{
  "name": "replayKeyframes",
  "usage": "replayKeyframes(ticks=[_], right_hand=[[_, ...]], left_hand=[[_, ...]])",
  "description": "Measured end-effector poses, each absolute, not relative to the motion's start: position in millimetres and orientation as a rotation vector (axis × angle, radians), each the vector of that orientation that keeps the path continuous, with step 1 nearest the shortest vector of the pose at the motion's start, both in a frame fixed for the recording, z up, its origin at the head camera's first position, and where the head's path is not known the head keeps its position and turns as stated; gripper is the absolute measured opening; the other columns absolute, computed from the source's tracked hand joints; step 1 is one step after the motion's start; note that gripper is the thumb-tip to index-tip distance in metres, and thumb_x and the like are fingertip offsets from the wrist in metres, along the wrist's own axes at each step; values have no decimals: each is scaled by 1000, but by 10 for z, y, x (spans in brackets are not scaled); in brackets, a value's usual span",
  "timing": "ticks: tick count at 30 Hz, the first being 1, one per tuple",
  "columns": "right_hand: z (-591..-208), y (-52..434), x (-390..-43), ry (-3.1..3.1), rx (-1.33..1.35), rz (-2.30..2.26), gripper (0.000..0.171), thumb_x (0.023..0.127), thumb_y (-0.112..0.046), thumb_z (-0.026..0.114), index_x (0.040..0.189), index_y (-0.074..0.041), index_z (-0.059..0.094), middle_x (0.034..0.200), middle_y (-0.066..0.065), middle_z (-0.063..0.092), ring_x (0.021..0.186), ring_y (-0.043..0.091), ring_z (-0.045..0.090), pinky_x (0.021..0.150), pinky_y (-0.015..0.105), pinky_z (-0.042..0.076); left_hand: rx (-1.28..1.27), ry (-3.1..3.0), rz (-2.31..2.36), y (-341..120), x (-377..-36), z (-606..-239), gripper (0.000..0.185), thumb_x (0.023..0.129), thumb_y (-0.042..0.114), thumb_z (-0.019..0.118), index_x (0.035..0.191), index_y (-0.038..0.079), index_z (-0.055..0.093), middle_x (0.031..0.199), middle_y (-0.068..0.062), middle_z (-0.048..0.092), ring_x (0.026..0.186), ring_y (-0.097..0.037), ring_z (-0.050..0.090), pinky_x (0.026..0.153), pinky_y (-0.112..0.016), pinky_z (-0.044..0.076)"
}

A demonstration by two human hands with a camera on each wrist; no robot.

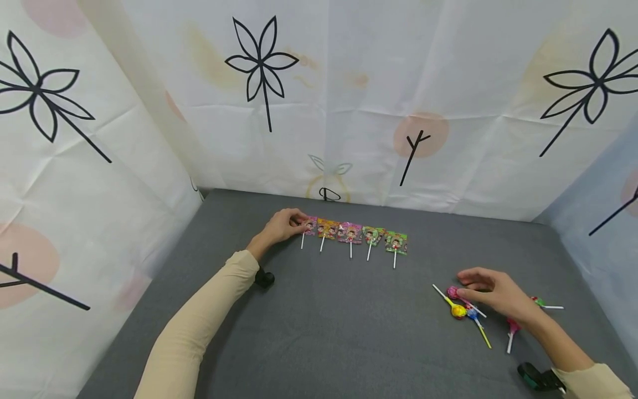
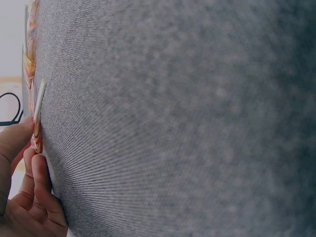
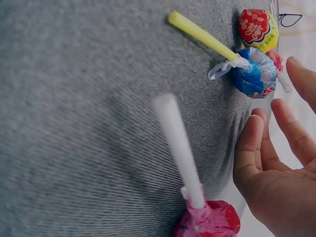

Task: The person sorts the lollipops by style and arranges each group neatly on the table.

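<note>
At the left end of a row of flat-wrapped lollipops, my left hand (image 1: 285,225) pinches a pink-wrapped lollipop (image 1: 310,225) between thumb and fingers. Its white stick (image 2: 40,98) points out past the thumb in the left wrist view. My right hand (image 1: 500,293) hovers over a loose group of round lollipops, fingers apart and nothing between them. Nearest its fingertips lies a pink round lollipop (image 1: 452,292). Beside that are a yellow lollipop (image 1: 458,311) and a blue lollipop (image 3: 255,73) with a yellow stick. A dark pink lollipop (image 3: 210,219) lies under the right wrist.
Rightward along the row come an orange-wrapped lollipop (image 1: 327,228), a purple one (image 1: 350,233) and green ones (image 1: 396,243), sticks toward me. A green-and-red lollipop (image 1: 538,301) lies beyond the right forearm. Patterned white cloth (image 1: 359,72) stands around the grey table (image 1: 319,332).
</note>
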State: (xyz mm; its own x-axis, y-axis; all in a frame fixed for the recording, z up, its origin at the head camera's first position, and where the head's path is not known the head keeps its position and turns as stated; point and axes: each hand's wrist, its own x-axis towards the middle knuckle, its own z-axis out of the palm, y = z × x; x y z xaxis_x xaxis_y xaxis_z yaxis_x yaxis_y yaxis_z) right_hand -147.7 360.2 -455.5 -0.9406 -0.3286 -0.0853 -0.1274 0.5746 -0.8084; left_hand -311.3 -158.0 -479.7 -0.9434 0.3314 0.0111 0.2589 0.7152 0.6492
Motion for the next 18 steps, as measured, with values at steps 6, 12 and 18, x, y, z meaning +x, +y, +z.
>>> replayKeyframes(ticks=[6,12,18], right_hand=[[-4586,3601,-1420,2569,-373,-1312,42,96,-11,73,130,11,59,122,25,64,96,7,63,76,24,53],[-4614,3595,-1398,2564,-409,-1324,37,96,-7,72,127,11,61,116,22,65,92,8,65,73,26,54],[-4601,3592,-1395,2541,-413,-1279,29,99,-12,69,121,7,66,104,11,69,86,12,67,72,28,54]], left_hand=[[475,2813,1036,-1581,-3102,-4781,30,98,20,73,125,8,71,113,-8,66,97,-23,65,83,-43,51],[485,2820,1042,-1580,-3105,-4790,30,97,21,74,125,8,71,112,-8,66,96,-22,65,82,-42,51],[507,2818,1050,-1589,-3114,-4798,30,97,20,74,124,7,71,112,-8,66,95,-22,65,81,-42,52]])
